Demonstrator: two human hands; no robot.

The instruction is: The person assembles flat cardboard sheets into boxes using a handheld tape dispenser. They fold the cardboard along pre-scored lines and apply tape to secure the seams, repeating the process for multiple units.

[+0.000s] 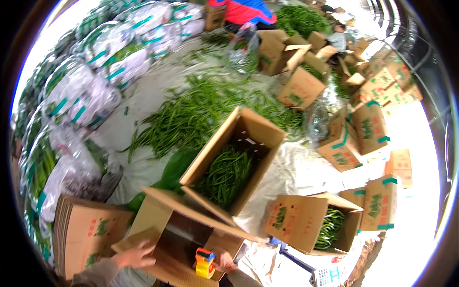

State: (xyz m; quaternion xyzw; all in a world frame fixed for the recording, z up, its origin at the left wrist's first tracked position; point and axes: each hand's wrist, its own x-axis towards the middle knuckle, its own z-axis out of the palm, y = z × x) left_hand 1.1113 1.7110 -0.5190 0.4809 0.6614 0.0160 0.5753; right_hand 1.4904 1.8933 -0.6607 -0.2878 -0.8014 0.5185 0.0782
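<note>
My left hand (135,255) presses flat on a flap of an open, empty cardboard box (181,229) at the bottom of the view. My right hand (223,261) grips a tape dispenser (204,263) with a yellow roll and orange-blue handle, held against the box's near edge. Just beyond stands a second open cardboard box (260,130) tilted toward me, filled with long green beans (225,174).
A stack of flat cartons (81,234) lies at left. Loose green beans (191,112) cover a white sheet. Tied plastic sacks of beans (86,91) line the left side. Taped and open cartons (368,138) stand at right. A person in red and blue (246,12) crouches far back.
</note>
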